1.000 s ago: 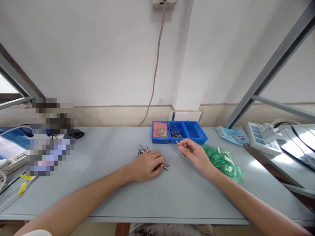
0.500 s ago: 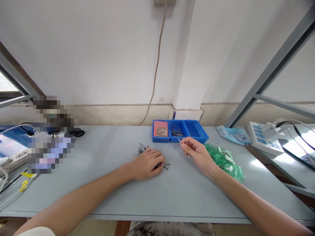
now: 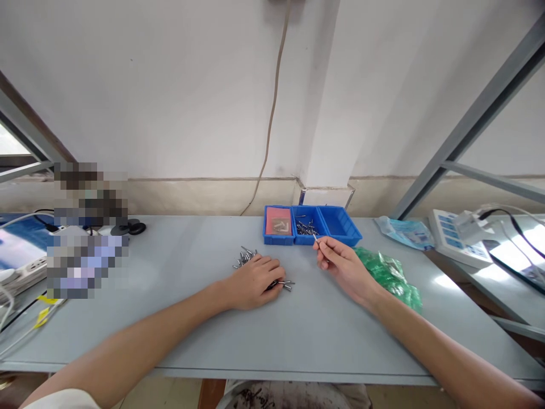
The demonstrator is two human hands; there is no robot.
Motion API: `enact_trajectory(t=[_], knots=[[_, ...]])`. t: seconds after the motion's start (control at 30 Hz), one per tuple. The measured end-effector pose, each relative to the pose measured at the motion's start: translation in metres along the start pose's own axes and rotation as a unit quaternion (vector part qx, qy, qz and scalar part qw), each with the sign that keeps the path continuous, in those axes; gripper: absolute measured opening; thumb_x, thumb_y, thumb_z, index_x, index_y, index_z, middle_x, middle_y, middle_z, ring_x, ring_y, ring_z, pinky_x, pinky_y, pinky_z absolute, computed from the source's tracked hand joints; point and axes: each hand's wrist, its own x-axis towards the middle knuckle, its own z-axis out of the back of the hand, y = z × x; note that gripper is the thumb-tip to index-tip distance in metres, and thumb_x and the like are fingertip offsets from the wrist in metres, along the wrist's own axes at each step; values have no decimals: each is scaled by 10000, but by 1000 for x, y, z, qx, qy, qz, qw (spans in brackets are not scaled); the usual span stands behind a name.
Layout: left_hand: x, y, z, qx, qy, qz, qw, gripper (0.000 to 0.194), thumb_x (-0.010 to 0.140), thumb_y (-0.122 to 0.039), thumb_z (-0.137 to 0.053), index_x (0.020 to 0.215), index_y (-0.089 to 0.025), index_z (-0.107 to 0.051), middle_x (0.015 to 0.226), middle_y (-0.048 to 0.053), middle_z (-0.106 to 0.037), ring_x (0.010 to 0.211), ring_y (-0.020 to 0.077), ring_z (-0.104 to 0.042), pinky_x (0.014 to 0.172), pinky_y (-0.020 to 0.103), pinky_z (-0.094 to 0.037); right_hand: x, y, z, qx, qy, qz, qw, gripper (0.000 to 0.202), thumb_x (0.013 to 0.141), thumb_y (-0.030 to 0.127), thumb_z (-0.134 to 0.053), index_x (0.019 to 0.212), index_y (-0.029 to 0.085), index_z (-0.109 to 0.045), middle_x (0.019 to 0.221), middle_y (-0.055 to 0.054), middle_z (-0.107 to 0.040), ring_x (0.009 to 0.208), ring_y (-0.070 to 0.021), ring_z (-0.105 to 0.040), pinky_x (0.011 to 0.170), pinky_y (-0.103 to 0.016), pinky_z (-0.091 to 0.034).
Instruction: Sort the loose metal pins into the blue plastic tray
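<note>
Small metal pins (image 3: pixel 245 257) lie in a pile on the grey table, partly hidden under my left hand (image 3: pixel 259 282). That hand rests palm down with curled fingers around some pins, whose ends stick out on its right side. My right hand (image 3: pixel 340 264) pinches one thin metal pin (image 3: pixel 315 238) between thumb and index finger, in front of the blue bins. More pins (image 3: pixel 305 228) lie in the middle blue bin (image 3: pixel 309 209). The left blue bin (image 3: pixel 279 240) holds a pink sheet and a clear bag of small parts. Nothing shows inside the right blue bin (image 3: pixel 340 222).
Crumpled green plastic (image 3: pixel 389 275) lies beside my right forearm. Behind it are a blue-and-white packet (image 3: pixel 404 232) and a white power strip (image 3: pixel 457 238). Black round items (image 3: pixel 136 227), cables and another power strip (image 3: pixel 29 275) are at the left. A wall stands behind the table.
My right hand has turned slightly and shifted a little to the right, with the pin now tilted upward. My left hand stays on the pile. The view has moved slightly.
</note>
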Motion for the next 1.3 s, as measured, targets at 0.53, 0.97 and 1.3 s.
enact_trajectory(t=[0.53,0.97,1.3], knots=[[-1,0,0,-4,-8,4,1000,68,1073,-261,-506,1051,-220,-556,1008,37,-628,907,203,-582,867,357,-391,2,-5,-1,-58,-32,75,995,308,958,558,-729,1014,263,-657,918,-16,-608,824,-196,-590,730,-330,-499],[-1,1,-2,6,-9,3,1000,61,1072,-265,-510,1052,-221,-547,1008,36,-622,915,208,-583,858,364,-382,2,-3,1,-99,-57,88,990,330,930,572,-751,1015,262,-677,917,-8,-604,760,-177,-540,712,-327,-487],[0,1,-2,-1,-10,0,1000,81,1080,-268,-488,1060,-218,-549,1007,46,-631,911,215,-582,850,369,-370,3,-2,1,-191,-74,137,969,265,910,505,-788,956,261,-694,822,-8,-593,775,-204,-532,711,-340,-444]])
